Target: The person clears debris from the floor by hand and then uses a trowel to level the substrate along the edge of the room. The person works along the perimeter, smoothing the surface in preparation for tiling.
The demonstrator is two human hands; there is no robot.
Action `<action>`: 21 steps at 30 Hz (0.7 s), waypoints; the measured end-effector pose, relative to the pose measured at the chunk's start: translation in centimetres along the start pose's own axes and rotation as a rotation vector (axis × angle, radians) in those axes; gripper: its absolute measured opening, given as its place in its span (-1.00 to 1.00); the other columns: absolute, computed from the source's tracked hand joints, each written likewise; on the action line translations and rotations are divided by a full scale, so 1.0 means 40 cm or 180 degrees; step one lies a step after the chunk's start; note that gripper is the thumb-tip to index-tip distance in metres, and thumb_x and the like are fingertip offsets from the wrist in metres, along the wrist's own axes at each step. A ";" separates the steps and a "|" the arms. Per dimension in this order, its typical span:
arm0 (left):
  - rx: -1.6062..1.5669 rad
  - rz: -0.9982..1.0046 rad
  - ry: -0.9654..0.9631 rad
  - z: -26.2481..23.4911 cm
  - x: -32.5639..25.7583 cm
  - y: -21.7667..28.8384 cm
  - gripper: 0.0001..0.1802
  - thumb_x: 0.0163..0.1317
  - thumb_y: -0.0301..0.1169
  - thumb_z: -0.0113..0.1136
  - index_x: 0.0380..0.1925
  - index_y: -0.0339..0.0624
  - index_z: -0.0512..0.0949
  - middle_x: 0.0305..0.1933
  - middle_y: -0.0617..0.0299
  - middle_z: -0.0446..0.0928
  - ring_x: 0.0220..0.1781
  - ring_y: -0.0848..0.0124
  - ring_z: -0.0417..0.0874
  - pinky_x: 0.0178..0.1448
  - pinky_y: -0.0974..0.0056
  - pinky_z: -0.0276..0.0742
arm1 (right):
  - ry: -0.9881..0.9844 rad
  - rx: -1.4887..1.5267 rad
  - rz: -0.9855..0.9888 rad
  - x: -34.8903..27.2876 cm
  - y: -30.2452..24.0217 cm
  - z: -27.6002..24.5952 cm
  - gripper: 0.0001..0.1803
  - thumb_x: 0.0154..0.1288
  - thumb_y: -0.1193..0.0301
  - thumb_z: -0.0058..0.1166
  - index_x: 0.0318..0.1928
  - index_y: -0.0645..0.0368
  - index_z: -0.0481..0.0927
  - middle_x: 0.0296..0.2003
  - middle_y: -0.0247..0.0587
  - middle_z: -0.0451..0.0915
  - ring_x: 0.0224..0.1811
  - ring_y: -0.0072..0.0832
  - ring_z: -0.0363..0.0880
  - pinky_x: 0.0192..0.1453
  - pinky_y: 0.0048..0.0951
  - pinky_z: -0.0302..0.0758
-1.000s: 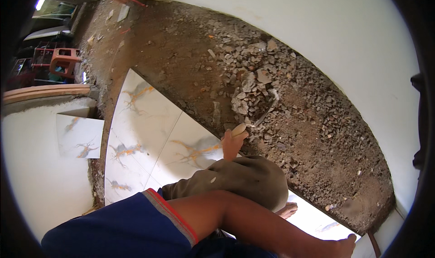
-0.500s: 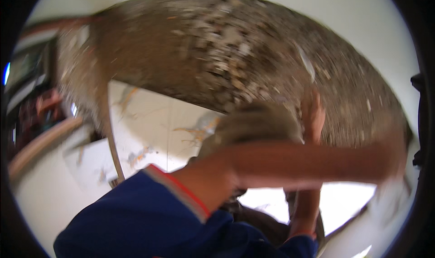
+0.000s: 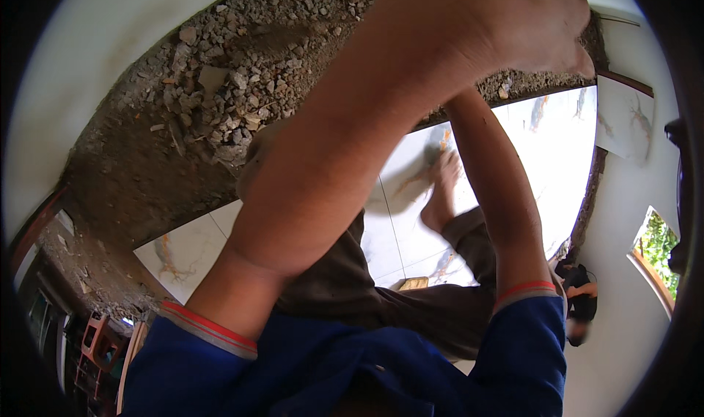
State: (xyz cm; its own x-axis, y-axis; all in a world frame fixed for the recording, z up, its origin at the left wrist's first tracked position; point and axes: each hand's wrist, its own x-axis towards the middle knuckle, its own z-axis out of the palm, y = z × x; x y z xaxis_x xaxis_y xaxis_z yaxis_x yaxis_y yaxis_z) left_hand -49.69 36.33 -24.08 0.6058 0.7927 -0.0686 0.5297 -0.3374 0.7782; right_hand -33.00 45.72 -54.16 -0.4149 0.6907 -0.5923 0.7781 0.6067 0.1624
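My left arm reaches across the middle to the upper right, where my left hand hangs over the edge of the rubble bed. Its fingers curl down and away, so what they hold, if anything, is hidden. Behind it, my right forearm runs upward; the right hand is covered by the left arm. Grey broken rubble lies on brown soil beyond the tiles. White marbled floor tiles with grey and orange veins lie below my arms.
My bare foot rests on the tiles. Near my trousers lies a small yellowish block. A reddish hollow block stands at the lower left. A loose marbled tile leans on the right wall. A dark shape, perhaps a person, is at the right.
The view has swung, so the rubble now lies farther left and more tile shows at the right. My left arm has swung from level to pointing up and right; my right hand has become hidden.
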 end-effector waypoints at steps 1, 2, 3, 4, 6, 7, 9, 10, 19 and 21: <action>0.0178 0.0142 0.0346 0.036 0.023 0.019 -0.47 0.54 -0.03 0.13 -0.12 -0.39 0.68 -0.25 -0.05 0.76 -0.25 0.16 0.81 -0.11 0.10 0.76 | -0.0019 -0.0022 -0.0036 0.003 0.000 -0.005 -0.70 0.58 0.38 0.09 0.14 0.31 0.66 -0.06 0.11 0.76 -0.09 -0.19 0.78 -0.08 -0.17 0.78; 0.0369 0.0263 0.0701 0.069 0.046 0.046 -0.52 0.49 -0.05 0.17 -0.13 -0.34 0.70 -0.23 -0.03 0.76 -0.21 0.14 0.81 -0.06 0.08 0.74 | -0.0027 -0.0055 -0.0118 -0.002 -0.007 -0.003 -0.70 0.58 0.38 0.09 0.13 0.31 0.67 -0.06 0.11 0.76 -0.09 -0.19 0.78 -0.08 -0.17 0.78; 0.0779 0.0982 0.1791 0.145 0.029 0.006 -0.62 0.39 -0.10 0.25 -0.17 -0.24 0.73 -0.21 0.03 0.76 -0.14 0.15 0.80 0.00 0.07 0.72 | 0.0003 -0.0086 -0.0179 -0.008 -0.015 -0.008 -0.71 0.59 0.38 0.09 0.12 0.31 0.68 -0.06 0.11 0.76 -0.10 -0.19 0.78 -0.09 -0.17 0.78; 0.0671 0.0820 0.1582 0.166 0.043 0.017 -0.66 0.37 -0.12 0.27 -0.24 -0.21 0.73 -0.23 0.06 0.76 -0.15 0.16 0.80 -0.01 0.06 0.72 | -0.0005 -0.0117 -0.0242 -0.020 -0.029 -0.010 -0.71 0.60 0.38 0.08 0.11 0.32 0.69 -0.07 0.10 0.76 -0.10 -0.20 0.78 -0.10 -0.17 0.79; 0.0480 0.0473 0.1181 0.219 0.079 0.038 -0.71 0.33 -0.17 0.30 -0.39 -0.16 0.72 -0.28 0.10 0.75 -0.16 0.17 0.80 -0.02 0.05 0.73 | -0.0052 -0.0195 -0.0332 -0.047 -0.065 -0.024 -0.71 0.61 0.38 0.08 0.09 0.32 0.71 -0.08 0.10 0.77 -0.12 -0.20 0.78 -0.11 -0.18 0.79; 0.0440 0.0427 0.1134 0.252 0.083 0.055 -0.71 0.33 -0.17 0.30 -0.39 -0.17 0.72 -0.28 0.10 0.75 -0.16 0.17 0.80 -0.02 0.05 0.73 | -0.0083 -0.0240 -0.0347 -0.069 -0.085 -0.030 -0.71 0.61 0.38 0.08 0.08 0.33 0.72 -0.08 0.09 0.77 -0.12 -0.21 0.78 -0.12 -0.18 0.79; 0.0488 0.0458 0.1164 0.298 0.069 0.080 -0.70 0.33 -0.17 0.30 -0.39 -0.17 0.73 -0.30 0.09 0.75 -0.17 0.17 0.80 -0.03 0.04 0.73 | 0.0099 -0.0430 -0.0631 -0.092 -0.124 -0.057 -0.71 0.62 0.40 0.10 0.13 0.34 0.72 -0.05 0.11 0.77 -0.11 -0.19 0.79 -0.11 -0.20 0.84; 0.0542 0.0511 0.1223 0.304 0.056 0.068 -0.70 0.33 -0.17 0.30 -0.40 -0.17 0.73 -0.30 0.09 0.74 -0.17 0.16 0.80 -0.03 0.04 0.73 | 0.0073 -0.0109 -0.0491 -0.072 -0.154 -0.082 -0.68 0.63 0.37 0.09 0.18 0.31 0.68 0.04 0.09 0.72 -0.01 -0.17 0.74 -0.01 -0.15 0.78; 0.1036 0.0204 0.1273 0.298 -0.131 0.111 -0.69 0.34 -0.17 0.29 -0.40 -0.19 0.73 -0.35 0.07 0.72 -0.20 0.14 0.80 -0.06 0.01 0.73 | -0.0341 -0.0757 -0.0333 0.047 -0.064 -0.059 -0.46 0.62 0.15 0.05 0.45 0.14 0.49 0.41 0.02 0.50 0.43 0.01 0.48 0.44 0.11 0.48; 0.1175 0.0024 0.1228 0.270 -0.199 0.147 -0.68 0.34 -0.16 0.29 -0.40 -0.19 0.73 -0.36 0.07 0.71 -0.21 0.13 0.80 -0.07 0.01 0.73 | -0.0239 -0.0688 -0.0465 0.059 -0.031 -0.030 -0.53 0.57 0.20 0.07 0.32 0.20 0.53 0.29 0.06 0.55 0.31 0.00 0.54 0.33 0.08 0.52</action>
State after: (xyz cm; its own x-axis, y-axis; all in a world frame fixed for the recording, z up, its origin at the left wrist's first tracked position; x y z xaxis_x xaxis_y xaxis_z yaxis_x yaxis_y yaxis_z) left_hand -44.96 22.55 -25.70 0.3847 0.8952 0.2249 0.7419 -0.4448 0.5017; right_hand -35.49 47.09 -54.81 -0.4731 0.5634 -0.6774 0.5905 0.7733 0.2308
